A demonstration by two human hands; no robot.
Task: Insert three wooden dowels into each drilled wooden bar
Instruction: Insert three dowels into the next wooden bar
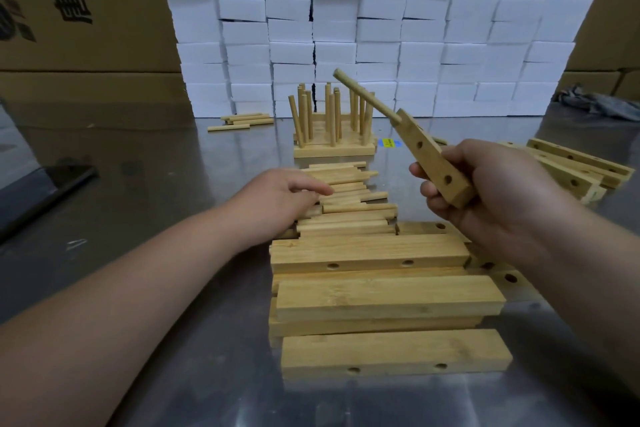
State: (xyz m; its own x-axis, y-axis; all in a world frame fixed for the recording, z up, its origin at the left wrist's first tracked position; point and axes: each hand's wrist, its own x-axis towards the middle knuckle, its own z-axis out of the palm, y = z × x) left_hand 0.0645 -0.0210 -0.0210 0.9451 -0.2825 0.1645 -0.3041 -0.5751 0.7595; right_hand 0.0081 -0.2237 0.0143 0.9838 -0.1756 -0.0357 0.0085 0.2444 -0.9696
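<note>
Fingers of the right hand clamp round the near end of a drilled bar, right of centre frame, held off the tabletop w/ its far end tilted toward the upper middle. One dowel already sits in the end hole, sticking out at an angle; two holes on the facing side show empty.

Left hand, centre frame, lies stretched over the loose dowel pile, fingers straight and slightly apart, tips at or on the sticks. Nothing is pinched yet, and actual contact can't be confirmed.

Step in hand, by the look of it: dowel no. 2 of 3 for this bar. Next move prob. calls for picking a single stick from the heap w/o dragging its neighbours. It then needs lining up square w/ the middle hole and pressing home while the right hand steadies the bar.

Bar itself: pale, straight-grained wood, square-edged, holes clean and round. Seated dowel is the same pale wood, slim and round.

Behind the pile, upper centre, finished bars sit stacked w/ dowels pointing up. Undone bars lie heaped at lower centre, w/ a further batch of bars at the right edge, all on a steel table.
</note>
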